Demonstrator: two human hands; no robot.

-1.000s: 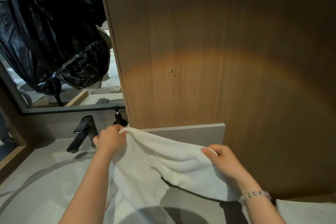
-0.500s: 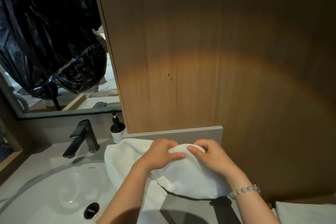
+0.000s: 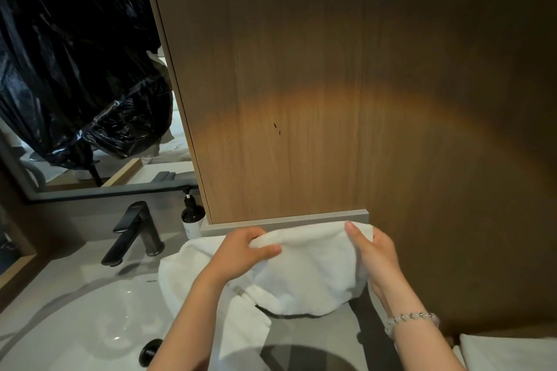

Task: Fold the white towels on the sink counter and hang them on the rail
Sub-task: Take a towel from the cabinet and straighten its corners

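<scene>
Left hand [image 3: 241, 253]: my fingers curl round the towel [image 3: 310, 274], pinching its top edge at the left
Right hand [image 3: 373, 253]: I grip the same edge at the right; thumb on the near face
Towel: white; held up over the table [image 3: 325, 337], near the far wooden wall [image 3: 331, 99]; its left part drapes beside the sink [image 3: 75, 325]
Second towel [image 3: 509, 352]: near right corner

bare forearms, pale beaded bracelet [image 3: 411, 319]

Fluffy cloth towel [image 3: 313, 268], wood-grain panel [image 3: 346, 99]
</scene>
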